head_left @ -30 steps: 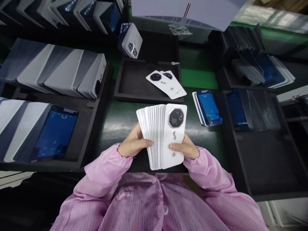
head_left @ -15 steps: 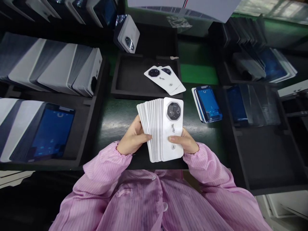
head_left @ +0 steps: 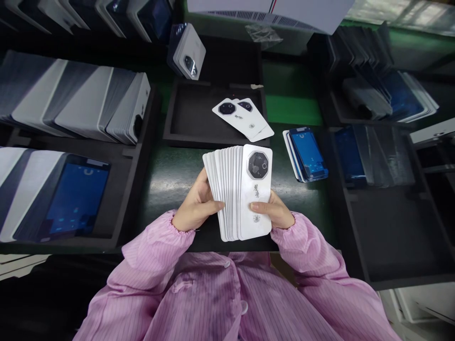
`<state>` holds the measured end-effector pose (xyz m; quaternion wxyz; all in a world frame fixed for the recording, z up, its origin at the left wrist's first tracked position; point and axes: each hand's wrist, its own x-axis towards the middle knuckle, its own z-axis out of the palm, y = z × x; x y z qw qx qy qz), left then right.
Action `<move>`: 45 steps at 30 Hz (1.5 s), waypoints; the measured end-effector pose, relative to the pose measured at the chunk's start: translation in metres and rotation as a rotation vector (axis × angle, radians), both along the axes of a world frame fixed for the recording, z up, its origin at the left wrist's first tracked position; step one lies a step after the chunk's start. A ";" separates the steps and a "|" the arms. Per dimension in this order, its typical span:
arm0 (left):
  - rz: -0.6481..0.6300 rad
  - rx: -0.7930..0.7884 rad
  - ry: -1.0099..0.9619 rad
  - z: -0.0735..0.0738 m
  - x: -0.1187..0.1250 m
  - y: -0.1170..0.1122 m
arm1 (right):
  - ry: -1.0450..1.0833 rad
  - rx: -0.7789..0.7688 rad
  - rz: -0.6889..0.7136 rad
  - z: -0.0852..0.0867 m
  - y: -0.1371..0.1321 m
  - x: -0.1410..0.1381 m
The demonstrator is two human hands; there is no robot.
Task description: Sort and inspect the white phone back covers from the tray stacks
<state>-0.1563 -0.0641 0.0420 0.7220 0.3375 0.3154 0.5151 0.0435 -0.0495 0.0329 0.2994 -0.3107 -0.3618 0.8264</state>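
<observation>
A fanned stack of thin white phone-back panels [head_left: 255, 203] is held upright above the table's front part. Its top panel shows a dark octagonal camera print and small dark markings. My left hand [head_left: 201, 201] grips the fan's left side, thumb lying across the panel edges. On the right side, my right hand [head_left: 275, 209] is closed on the stack, its thumb pressing the top panel. The fingers behind the panels are hidden. Just beyond the fan, a few loose white panels [head_left: 239, 118] overlap on the front rim of a black tray [head_left: 188, 137].
To the right lies a small pile of blue-screened panels [head_left: 308, 154]. Black trays with rows of white and dark panels [head_left: 81, 94] stand on the left. More trays with panels [head_left: 401, 94] are at the right. A white box [head_left: 270, 14] sits at the back.
The top panel has shifted very slightly to the right of the fan. Both hands keep their hold, and the rest of the scene looks the same.
</observation>
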 end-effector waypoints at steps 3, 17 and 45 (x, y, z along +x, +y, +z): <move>-0.003 0.011 -0.003 0.000 0.000 -0.001 | 0.007 0.003 0.008 0.001 0.000 0.000; 0.032 0.165 0.049 -0.011 -0.002 -0.001 | 0.042 0.030 0.029 0.005 -0.002 0.000; 0.032 0.264 0.071 -0.014 -0.003 -0.003 | 0.053 0.112 0.046 0.007 -0.002 0.000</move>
